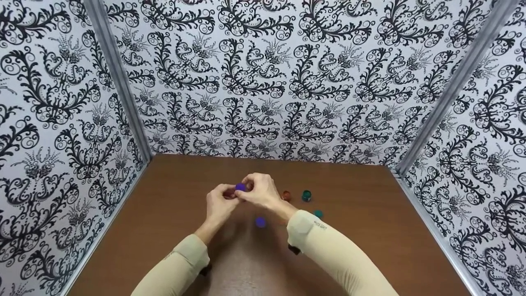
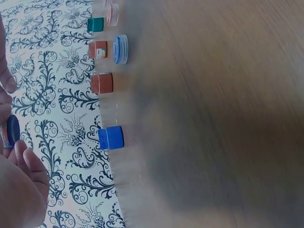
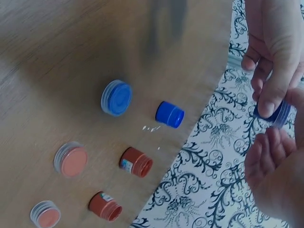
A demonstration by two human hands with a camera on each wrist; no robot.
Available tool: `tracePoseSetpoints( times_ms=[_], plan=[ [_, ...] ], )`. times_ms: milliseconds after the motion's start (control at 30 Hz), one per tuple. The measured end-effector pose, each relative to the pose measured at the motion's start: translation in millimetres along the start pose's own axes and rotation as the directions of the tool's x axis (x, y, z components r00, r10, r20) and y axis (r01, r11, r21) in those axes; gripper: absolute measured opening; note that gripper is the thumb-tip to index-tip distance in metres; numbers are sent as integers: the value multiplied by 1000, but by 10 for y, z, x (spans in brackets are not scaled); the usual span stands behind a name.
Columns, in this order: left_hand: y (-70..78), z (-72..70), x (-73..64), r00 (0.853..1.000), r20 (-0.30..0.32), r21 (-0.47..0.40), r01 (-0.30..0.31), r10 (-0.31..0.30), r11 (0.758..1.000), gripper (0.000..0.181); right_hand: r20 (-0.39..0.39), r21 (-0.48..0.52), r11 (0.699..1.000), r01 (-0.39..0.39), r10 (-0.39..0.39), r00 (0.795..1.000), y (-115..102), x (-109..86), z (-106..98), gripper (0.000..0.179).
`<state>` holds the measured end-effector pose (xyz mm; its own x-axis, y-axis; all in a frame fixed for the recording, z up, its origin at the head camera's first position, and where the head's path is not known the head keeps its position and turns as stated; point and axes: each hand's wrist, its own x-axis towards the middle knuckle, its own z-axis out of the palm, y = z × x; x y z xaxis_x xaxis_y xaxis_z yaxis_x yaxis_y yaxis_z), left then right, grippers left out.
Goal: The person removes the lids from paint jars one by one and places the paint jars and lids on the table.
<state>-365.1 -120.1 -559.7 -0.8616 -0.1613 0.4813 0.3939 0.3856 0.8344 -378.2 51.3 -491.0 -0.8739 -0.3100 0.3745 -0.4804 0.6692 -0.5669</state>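
Observation:
Out over the table, both hands come together at a small paint jar (image 1: 241, 187) that looks violet-blue in the head view. My left hand (image 1: 220, 202) pinches it from the left. From the right, my right hand (image 1: 261, 191) grips it with thumb and fingers. In the left wrist view the jar (image 2: 11, 131) shows a dark blue round end between the fingertips. The right wrist view has the left thumb (image 3: 269, 105) pressed against the jar, and fingers partly hide it.
A blue jar (image 3: 169, 114) and two red-brown jars (image 3: 136, 162) stand near the table's far edge, with a green jar (image 1: 306, 195) to their right. Closer lie a blue lid (image 3: 118, 98), orange lids (image 3: 74, 161) and a green lid (image 1: 318, 213). Patterned walls enclose the table.

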Motion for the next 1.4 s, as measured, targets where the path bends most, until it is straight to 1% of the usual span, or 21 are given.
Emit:
tracePoseSetpoints(
  times_ms=[133, 200, 333, 433, 667, 867, 1133, 1233, 1400],
  plan=[
    [-19, -14, -7, 1000, 24, -11, 10, -10, 1000, 22, 46, 26, 992, 120, -121, 992, 34, 10, -10, 28],
    [-17, -20, -4, 999, 39, -12, 12, -12, 1000, 20, 65, 48, 986, 159, -162, 985, 56, 19, -15, 30],
    [-13, -25, 2, 998, 63, -8, 1, -1, 1000, 21, 96, 72, 976, 204, -210, 973, 106, 38, -24, 33],
    [-16, -18, 10, 997, 72, -10, -2, 3, 1000, 23, 103, 76, 971, 227, -235, 967, 138, 58, -35, 35],
    [-25, 10, 20, 996, 86, -21, 5, -3, 1000, 25, 94, 110, 968, 227, -238, 967, 175, 72, -68, 37],
    [-60, 10, 23, 998, 56, -23, -7, 8, 1000, 26, 85, 116, 972, 204, -215, 973, 171, 71, -74, 37],
    [-115, -40, 62, 999, 20, 5, 26, -26, 1000, 28, 59, 164, 969, 186, -198, 978, 187, 68, -56, 36],
    [-142, -72, 82, 999, 18, 0, 35, -35, 999, 27, 58, 151, 971, 185, -196, 979, 211, 68, -40, 34],
    [-192, -112, 129, 1000, 7, 13, 20, -20, 1000, 28, 64, 135, 973, 189, -199, 978, 250, 53, 7, 32]
  ],
)
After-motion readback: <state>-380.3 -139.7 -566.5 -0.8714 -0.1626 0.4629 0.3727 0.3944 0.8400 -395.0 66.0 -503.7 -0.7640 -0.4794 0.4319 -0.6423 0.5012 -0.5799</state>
